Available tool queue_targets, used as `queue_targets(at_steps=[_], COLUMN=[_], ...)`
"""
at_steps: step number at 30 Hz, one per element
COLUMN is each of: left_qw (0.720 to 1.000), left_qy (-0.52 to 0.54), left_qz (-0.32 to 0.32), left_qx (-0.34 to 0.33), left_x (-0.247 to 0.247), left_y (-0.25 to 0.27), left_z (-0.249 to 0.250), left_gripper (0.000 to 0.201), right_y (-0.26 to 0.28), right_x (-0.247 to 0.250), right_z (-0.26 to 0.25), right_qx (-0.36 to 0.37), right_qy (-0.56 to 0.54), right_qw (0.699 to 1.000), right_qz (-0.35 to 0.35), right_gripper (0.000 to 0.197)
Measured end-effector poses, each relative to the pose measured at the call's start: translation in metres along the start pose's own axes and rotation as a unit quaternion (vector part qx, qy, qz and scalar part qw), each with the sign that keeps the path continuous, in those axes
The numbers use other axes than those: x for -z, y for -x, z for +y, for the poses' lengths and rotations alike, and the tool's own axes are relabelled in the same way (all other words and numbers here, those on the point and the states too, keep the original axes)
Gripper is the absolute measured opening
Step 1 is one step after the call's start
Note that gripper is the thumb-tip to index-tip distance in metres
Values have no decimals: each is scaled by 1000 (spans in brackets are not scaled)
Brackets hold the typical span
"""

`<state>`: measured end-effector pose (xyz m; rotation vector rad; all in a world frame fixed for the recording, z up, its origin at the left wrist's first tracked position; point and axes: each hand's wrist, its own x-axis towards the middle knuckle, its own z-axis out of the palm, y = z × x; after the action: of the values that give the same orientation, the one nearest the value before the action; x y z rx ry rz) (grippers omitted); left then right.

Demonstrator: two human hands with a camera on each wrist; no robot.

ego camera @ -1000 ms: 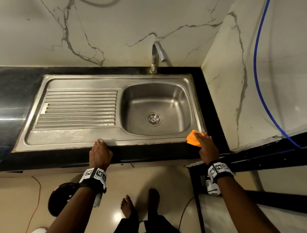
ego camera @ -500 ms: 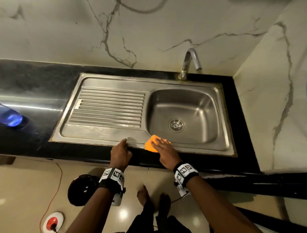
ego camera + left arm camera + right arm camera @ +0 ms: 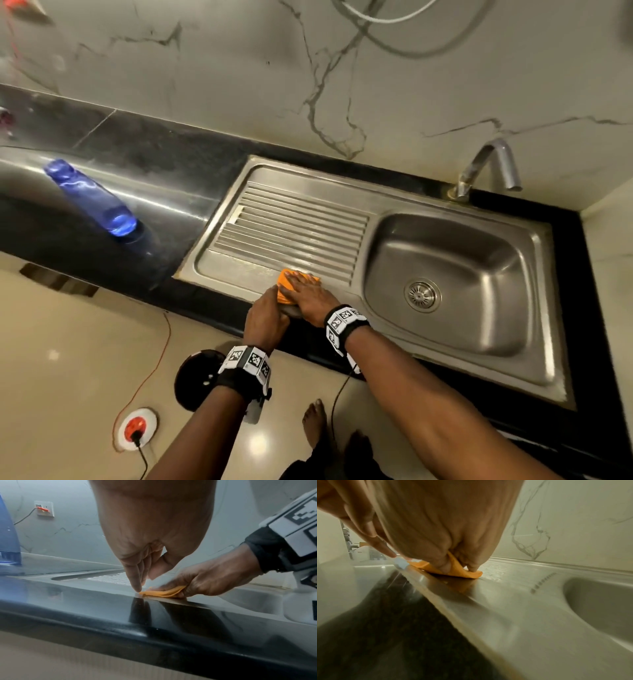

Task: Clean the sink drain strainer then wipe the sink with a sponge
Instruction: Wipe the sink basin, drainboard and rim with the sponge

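From the head view we press our right hand [image 3: 306,291] flat on the orange sponge [image 3: 287,281] at the front edge of the sink [image 3: 342,219], on the drainboard side, while our left hand [image 3: 265,317] rests just beside it on the rim. The strainer [image 3: 422,294] sits in place in the basin, well apart from the sponge, and it looks clean from here, so we judge the first step done and the wiping under way, with the basin perhaps yet to cover. From the left wrist view our left grip is loose, its fingers [image 3: 135,574] pointing down and touching the rim beside the sponge [image 3: 164,592], holding nothing. From the right wrist view our right fingers [image 3: 442,562] bear down on the folded sponge [image 3: 457,572], pinning it to the steel near the black bench [image 3: 388,615]; the thumb stands apart.
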<state>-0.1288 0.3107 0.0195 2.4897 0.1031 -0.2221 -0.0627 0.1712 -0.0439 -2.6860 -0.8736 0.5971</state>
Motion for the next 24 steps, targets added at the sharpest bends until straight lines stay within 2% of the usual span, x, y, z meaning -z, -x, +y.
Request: queue_targets(at_steps=[4,7,8,10,13,17,21,24], left_qw=[1000,1000,999,998,995,988,967,959], left_qy=[1,5,6,-8,-36,-73,-166,-200], left_qz=[-1,-15,-40,-60,-80,-110,-165,-170], left_qx=[1,-10,-27,-33,-45,-84,-103,-109], left_x=[-5,-12,-25,-32,-52,-77,-84,-88], left_y=[-3,-4,-6,-11,-18,-25,-33,-37], left_z=[4,17,26,28,36,59,69,69], left_gripper=[34,43,48,55,59,50,29,28], right_y=[13,51,77,95,118,147,146,138], right_x=[-9,-16,-21,-27,-40,-57,-54,-45], right_z=[9,39,56,70,70,56,44,47], right_qx=[27,47,23,-2,-75,-176,-197,-173], right_qy=[0,0,-10,-21,-54,-92,-99,-88], right_qw=[999,998,999,997,989,966,961,969], right_qz=[27,40,45,69,112,164,167,151], right_gripper=[55,77,85,92,86,92,82,80])
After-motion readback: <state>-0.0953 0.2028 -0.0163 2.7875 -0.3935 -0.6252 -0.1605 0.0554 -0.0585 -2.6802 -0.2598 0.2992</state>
